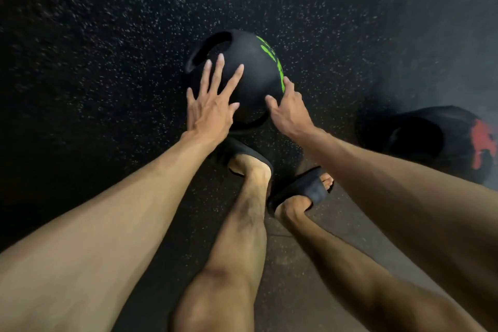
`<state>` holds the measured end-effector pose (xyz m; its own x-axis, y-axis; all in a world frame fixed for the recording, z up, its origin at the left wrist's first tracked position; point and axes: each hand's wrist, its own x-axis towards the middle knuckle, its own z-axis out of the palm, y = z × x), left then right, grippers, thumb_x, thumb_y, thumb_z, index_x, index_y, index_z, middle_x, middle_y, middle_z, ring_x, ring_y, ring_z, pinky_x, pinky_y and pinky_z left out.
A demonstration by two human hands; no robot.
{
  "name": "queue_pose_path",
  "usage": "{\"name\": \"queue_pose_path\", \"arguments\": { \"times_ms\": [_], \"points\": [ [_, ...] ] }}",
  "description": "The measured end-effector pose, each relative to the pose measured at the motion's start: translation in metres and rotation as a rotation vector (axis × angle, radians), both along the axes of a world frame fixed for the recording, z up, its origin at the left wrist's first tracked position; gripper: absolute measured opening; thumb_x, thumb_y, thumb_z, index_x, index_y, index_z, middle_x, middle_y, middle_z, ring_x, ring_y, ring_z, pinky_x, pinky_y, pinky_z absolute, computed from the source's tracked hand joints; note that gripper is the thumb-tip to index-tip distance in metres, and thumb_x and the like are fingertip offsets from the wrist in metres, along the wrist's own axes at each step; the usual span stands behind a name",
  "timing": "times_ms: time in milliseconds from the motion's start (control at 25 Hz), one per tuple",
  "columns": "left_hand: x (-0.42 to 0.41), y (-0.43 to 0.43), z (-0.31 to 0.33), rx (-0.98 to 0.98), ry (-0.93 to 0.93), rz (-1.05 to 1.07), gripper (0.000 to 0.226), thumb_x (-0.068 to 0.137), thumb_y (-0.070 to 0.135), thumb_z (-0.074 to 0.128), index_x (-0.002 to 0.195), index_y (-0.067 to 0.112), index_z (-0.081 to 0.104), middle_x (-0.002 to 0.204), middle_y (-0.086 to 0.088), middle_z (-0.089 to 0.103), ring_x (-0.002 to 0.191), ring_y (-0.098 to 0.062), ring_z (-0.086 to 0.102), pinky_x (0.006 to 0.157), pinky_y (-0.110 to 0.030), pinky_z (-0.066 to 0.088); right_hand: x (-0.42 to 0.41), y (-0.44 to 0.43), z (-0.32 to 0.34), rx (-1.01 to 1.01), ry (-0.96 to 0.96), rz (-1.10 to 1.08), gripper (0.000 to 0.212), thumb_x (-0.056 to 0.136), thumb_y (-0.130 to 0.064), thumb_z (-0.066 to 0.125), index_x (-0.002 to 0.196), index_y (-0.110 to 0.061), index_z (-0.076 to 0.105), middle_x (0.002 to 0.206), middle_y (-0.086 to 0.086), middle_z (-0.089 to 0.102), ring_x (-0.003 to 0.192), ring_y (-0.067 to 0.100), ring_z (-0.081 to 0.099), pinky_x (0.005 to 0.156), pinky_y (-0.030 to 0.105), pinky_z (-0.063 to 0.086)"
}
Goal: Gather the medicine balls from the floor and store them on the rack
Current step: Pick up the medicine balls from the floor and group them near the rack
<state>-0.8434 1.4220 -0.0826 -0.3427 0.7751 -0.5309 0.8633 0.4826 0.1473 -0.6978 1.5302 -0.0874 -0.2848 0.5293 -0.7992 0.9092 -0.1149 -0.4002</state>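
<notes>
Black green-marked medicine ball on speckled floor, both hands' fingers spread, grasping nothing, red-marked ball right.

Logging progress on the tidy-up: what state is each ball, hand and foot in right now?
Green-marked medicine ball: on the floor, not lifted.
Red-marked medicine ball: on the floor to the right, untouched.
Left hand: open, fingers spread over the green-marked ball.
Right hand: open, fingertips at the ball's right side.
Sandals: on both feet.
</notes>
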Motion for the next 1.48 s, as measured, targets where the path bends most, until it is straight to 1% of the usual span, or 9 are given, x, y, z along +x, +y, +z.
{"name": "queue_pose_path", "arguments": {
  "times_ms": [240, 360, 440, 640, 840, 920, 1040, 1240, 1480],
  "points": [
    [-0.080, -0.042, -0.006, -0.007, -0.086, 0.192, 0.075, 0.103, 0.046, 0.042, 0.153, 0.051, -0.013, 0.168, -0.011, 0.002, 0.151, -0.034, 0.019, 0.105, -0.057, 0.043, -0.036, -0.022, -0.007, 0.030, 0.014, 0.167, 0.077, 0.102, -0.041, 0.050, 0.162, -0.023, 0.006, 0.163, 0.017, 0.023, 0.148, 0.037, 0.028, 0.120, 0.052, 0.028],
    [-0.117, -0.063, -0.008, -0.145, -0.206, 0.602, 0.063, 0.105, 0.046, 0.036, 0.156, 0.049, -0.003, 0.157, -0.013, 0.034, 0.139, -0.034, 0.040, 0.106, -0.053, 0.040, -0.082, -0.038, 0.002, 0.084, 0.084, 0.291, 0.086, 0.098, -0.035, 0.054, 0.162, -0.024, -0.004, 0.167, 0.020, 0.005, 0.154, 0.038, 0.012, 0.122, 0.055, 0.023],
    [-0.133, -0.071, -0.006, -0.160, -0.273, 0.922, 0.060, 0.106, 0.043, 0.037, 0.159, 0.039, 0.010, 0.154, -0.013, 0.039, 0.138, -0.033, 0.041, 0.108, -0.050, 0.036, -0.124, -0.051, 0.010, 0.127, 0.114, 0.390, 0.088, 0.097, -0.031, 0.055, 0.162, -0.027, -0.004, 0.166, 0.027, -0.008, 0.154, 0.045, 0.001, 0.124, 0.056, 0.017],
    [-0.115, -0.094, 0.018, 0.035, -0.372, 0.927, 0.091, 0.095, 0.053, 0.055, 0.160, 0.029, -0.004, 0.162, -0.017, 0.019, 0.144, -0.038, 0.031, 0.110, -0.052, 0.035, -0.251, -0.061, 0.014, 0.156, 0.233, 0.595, 0.067, 0.101, -0.029, 0.051, 0.161, -0.017, 0.022, 0.167, 0.025, -0.006, 0.152, 0.048, -0.010, 0.124, 0.052, 0.002],
    [-0.161, -0.075, 0.000, 0.041, -0.400, 1.265, 0.111, 0.090, 0.047, 0.067, 0.156, 0.031, -0.021, 0.163, -0.022, 0.011, 0.145, -0.042, 0.028, 0.114, -0.054, 0.033, -0.371, -0.040, 0.018, 0.125, 0.407, 0.712, 0.047, 0.103, -0.015, 0.047, 0.149, -0.007, 0.044, 0.153, 0.014, 0.047, 0.145, 0.029, 0.038, 0.115, 0.031, 0.026],
    [-0.210, -0.071, -0.008, 0.045, -0.338, 1.448, 0.103, 0.094, 0.047, 0.062, 0.157, 0.033, -0.018, 0.160, -0.025, 0.016, 0.141, -0.044, 0.033, 0.111, -0.056, 0.036, -0.374, -0.033, 0.011, 0.182, 0.430, 0.842, 0.054, 0.099, -0.014, 0.050, 0.152, -0.006, 0.040, 0.159, 0.015, 0.038, 0.147, 0.032, 0.034, 0.119, 0.034, 0.025],
    [-0.287, -0.086, -0.012, 0.029, -0.234, 1.502, 0.084, 0.096, 0.061, 0.047, 0.158, 0.038, -0.005, 0.150, -0.023, 0.034, 0.131, -0.042, 0.044, 0.103, -0.054, 0.042, -0.369, -0.019, -0.004, 0.157, 0.372, 1.055, 0.079, 0.097, -0.019, 0.056, 0.163, -0.020, 0.013, 0.170, 0.012, 0.005, 0.155, 0.034, 0.013, 0.122, 0.046, 0.023],
    [-0.397, -0.065, -0.023, 0.133, -0.236, 1.863, 0.069, 0.102, 0.056, 0.036, 0.160, 0.026, 0.014, 0.160, -0.017, 0.025, 0.143, -0.039, 0.033, 0.114, -0.049, 0.034, -0.415, -0.007, -0.016, 0.083, 0.326, 1.222, 0.100, 0.097, -0.039, 0.064, 0.161, -0.032, -0.012, 0.169, 0.015, -0.014, 0.156, 0.036, -0.007, 0.126, 0.054, 0.012],
    [-0.387, -0.074, -0.010, 0.246, -0.142, 1.630, 0.084, 0.098, 0.051, 0.052, 0.160, 0.032, -0.003, 0.166, -0.018, 0.003, 0.151, -0.038, 0.015, 0.114, -0.053, 0.031, -0.558, -0.030, -0.009, 0.015, 0.372, 1.247, 0.095, 0.099, -0.029, 0.062, 0.162, -0.027, -0.009, 0.166, 0.016, -0.024, 0.153, 0.038, -0.017, 0.127, 0.053, 0.007]
  ]
}}
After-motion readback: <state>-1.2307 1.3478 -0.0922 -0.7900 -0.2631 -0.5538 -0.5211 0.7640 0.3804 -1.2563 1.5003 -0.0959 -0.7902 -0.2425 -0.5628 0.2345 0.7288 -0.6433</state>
